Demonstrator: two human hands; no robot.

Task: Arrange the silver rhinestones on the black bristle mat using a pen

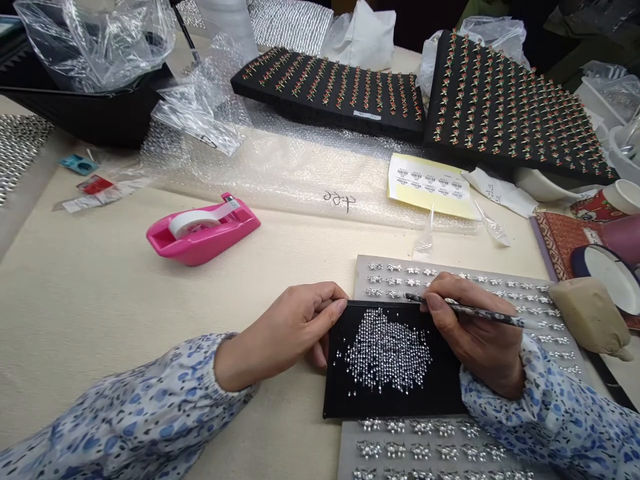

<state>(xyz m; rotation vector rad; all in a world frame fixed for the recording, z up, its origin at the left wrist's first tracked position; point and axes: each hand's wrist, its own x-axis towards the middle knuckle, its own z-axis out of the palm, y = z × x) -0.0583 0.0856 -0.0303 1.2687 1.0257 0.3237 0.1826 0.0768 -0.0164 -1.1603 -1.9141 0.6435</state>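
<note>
Blue-print sleeves (pixel 550 413) nearest. Left hand (pixel 295 330) curled, gripping the black pad (pixel 395 403) by its edge; right hand (pixel 475 333) pinches a slim pick (pixel 475 312) low, tip just past the rhinestone heap (pixel 387 350).

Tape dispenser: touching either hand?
No, the pink tape dispenser sits apart from both the left hand and the right hand.

Site type: jewellery-assembly workshop. Indicators: black rectangular display trays (pixel 325 90) of small red-and-gold ornaments at 12 o'clock (rows closely spaced), and a grey rectangular card of silver rhinestone pieces (pixel 380 267) at 4 o'clock.
</note>
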